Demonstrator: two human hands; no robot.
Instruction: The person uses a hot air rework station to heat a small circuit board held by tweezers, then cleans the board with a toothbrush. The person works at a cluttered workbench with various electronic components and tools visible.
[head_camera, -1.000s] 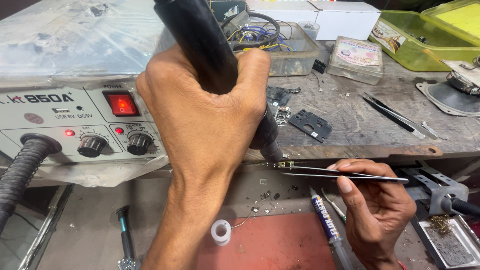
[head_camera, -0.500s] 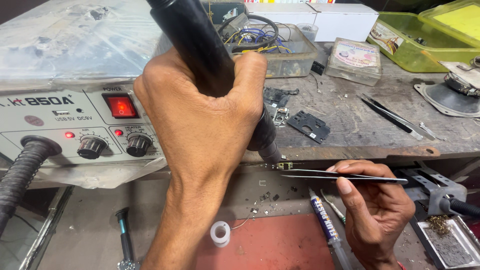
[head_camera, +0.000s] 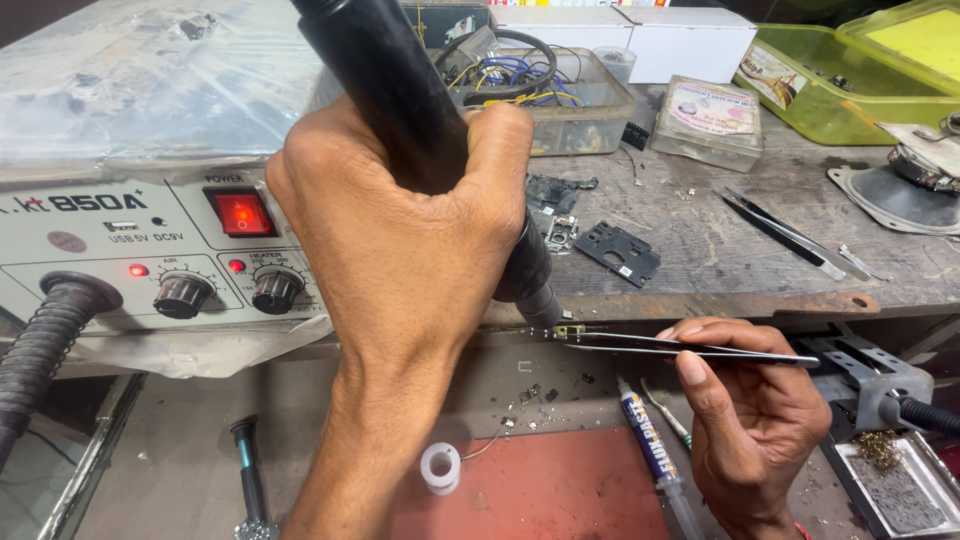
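Left hand (head_camera: 400, 240) is fisted tight around the black hot-air handpiece (head_camera: 400, 110), nozzle tip (head_camera: 540, 305) angled down and right, almost touching a tiny gold-coloured component (head_camera: 570, 329). Right hand (head_camera: 755, 420) pinches slim tweezers (head_camera: 690, 349) between thumb and forefinger, tips closed on that component, which sits at the front edge of the wooden bench (head_camera: 720, 260), just clear of its surface as far as I can tell.

To do this well, judging from the setup: keep the nozzle just off the part, not pressing it; hold the tweezers level and steady so the piece does not twist; brace the right wrist low; keep air off the fingers and off the flux syringe (head_camera: 645, 440) lying below.

Rework station (head_camera: 150, 230) sits left, red power switch lit, two knobs in front, corrugated hose (head_camera: 40, 340) leaving at the left. A black bracket (head_camera: 620, 250) and spare tweezers (head_camera: 790, 235) lie on the bench, well apart from the work. White solder-wick spool (head_camera: 440, 467) rests below.
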